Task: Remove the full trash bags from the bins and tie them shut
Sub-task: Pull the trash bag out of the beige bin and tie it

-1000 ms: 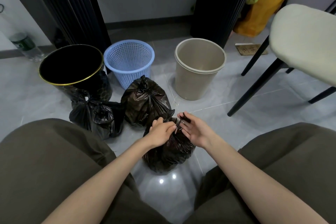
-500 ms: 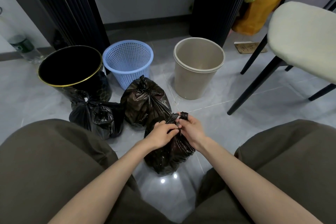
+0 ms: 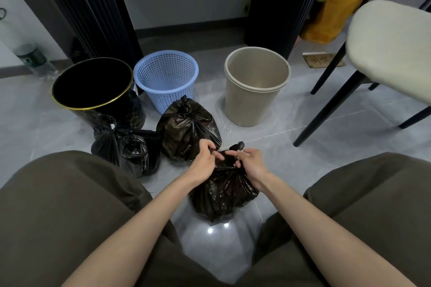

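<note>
Three black trash bags lie on the tiled floor. The nearest bag sits between my knees, and both hands grip its gathered top. My left hand pinches one strand of plastic, my right hand holds the other, with a tail of plastic sticking up beyond it. A knotted bag stands just behind, and another tied bag slumps to the left. Behind them stand a black bin with a gold rim, a blue mesh basket and a beige bin; no liner shows in any.
A chair with a pale seat and black legs stands at the right. An orange bag with green cloth leans in the far right corner. A plastic bottle lies at the far left. My knees frame the near floor.
My hands have drawn slightly apart at the bag's top, pulling the plastic strands outward. The bag itself stays in place.
</note>
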The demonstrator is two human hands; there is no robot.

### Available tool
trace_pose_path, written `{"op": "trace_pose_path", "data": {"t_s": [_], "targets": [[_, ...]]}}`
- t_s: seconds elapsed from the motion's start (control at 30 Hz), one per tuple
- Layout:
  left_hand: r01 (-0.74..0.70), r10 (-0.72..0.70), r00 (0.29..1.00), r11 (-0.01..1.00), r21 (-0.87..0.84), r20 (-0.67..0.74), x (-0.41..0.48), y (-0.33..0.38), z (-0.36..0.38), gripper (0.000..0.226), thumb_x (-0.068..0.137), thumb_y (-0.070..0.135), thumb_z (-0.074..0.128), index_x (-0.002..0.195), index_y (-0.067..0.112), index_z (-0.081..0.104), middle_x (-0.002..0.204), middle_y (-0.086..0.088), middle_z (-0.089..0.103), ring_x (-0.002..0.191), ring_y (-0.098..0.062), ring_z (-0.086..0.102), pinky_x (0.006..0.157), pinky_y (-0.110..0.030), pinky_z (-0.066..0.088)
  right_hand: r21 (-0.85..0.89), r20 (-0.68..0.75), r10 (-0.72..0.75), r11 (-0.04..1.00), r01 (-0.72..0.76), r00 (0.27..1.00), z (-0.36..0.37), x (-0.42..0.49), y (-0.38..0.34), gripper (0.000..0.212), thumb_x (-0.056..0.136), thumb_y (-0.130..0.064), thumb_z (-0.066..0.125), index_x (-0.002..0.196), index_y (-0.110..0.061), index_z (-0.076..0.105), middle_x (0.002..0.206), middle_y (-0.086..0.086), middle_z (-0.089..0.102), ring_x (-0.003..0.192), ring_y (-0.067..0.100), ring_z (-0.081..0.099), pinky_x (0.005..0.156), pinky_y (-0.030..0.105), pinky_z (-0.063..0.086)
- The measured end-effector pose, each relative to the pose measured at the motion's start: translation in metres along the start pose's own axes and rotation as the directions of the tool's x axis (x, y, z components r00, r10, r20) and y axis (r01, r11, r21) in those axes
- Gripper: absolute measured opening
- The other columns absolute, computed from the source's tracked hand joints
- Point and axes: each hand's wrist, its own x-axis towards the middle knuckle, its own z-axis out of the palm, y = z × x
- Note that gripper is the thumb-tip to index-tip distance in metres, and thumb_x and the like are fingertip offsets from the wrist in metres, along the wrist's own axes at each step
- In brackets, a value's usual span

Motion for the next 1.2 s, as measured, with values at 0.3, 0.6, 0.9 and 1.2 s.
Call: {"op": "trace_pose_path", "data": {"t_s": [0.3,0.6,0.9,1.2], "targets": [[0.15,-0.207,0.973,0.898,-0.413,-0.097,0.006,-0.007,0.006,0.028,0.102,0.009,0.021,0.096,0.008,0.048,0.067,-0.001,0.064,0.044,-0.003,0.044,0.045,-0.011,0.035,0.031,-0.127,0.064,0.998,-0.061,0.99,-0.007,0.0,0.003,0.016,0.09,-0.011,0.06,0.077,-0.011,0.069,0.072,0.004,0.068,0.052,0.01,0.05,0.072,0.026,0.049],[-0.127,0.123,0.992,0.98,0.153,0.036,0.003,-0.01,0.016,0.039,0.099,0.014,0.039,0.062,0.024,0.047,0.054,0.002,0.046,0.05,-0.009,0.041,0.061,-0.026,0.037,-0.332,0.084,-0.156,0.927,0.176,0.984,0.002,-0.011,0.003,0.033,0.083,-0.01,0.059,0.056,-0.026,0.068,0.064,-0.003,0.063,0.065,0.002,0.051,0.07,0.019,0.043],[-0.19,0.193,0.981,0.911,0.366,0.029,0.002,-0.009,0.015,0.025,0.094,0.016,0.043,0.073,0.019,0.055,0.062,0.006,0.056,0.064,-0.015,0.056,0.068,-0.028,0.044,-0.184,0.142,-0.103,0.975,0.128,0.985,0.0,-0.013,0.0,0.031,0.091,-0.022,0.058,0.063,-0.008,0.063,0.057,-0.002,0.061,0.057,0.003,0.051,0.061,0.013,0.039],[-0.043,0.017,0.993,0.975,0.22,0.118,0.008,-0.021,0.012,0.024,0.095,0.02,0.048,0.076,0.022,0.062,0.059,0.01,0.053,0.057,-0.001,0.048,0.061,-0.017,0.037,0.265,0.139,0.11,0.953,-0.144,0.984,-0.004,-0.005,-0.01,0.028,0.1,-0.015,0.043,0.081,-0.01,0.063,0.058,-0.005,0.063,0.041,0.001,0.04,0.049,0.014,0.033]]}}
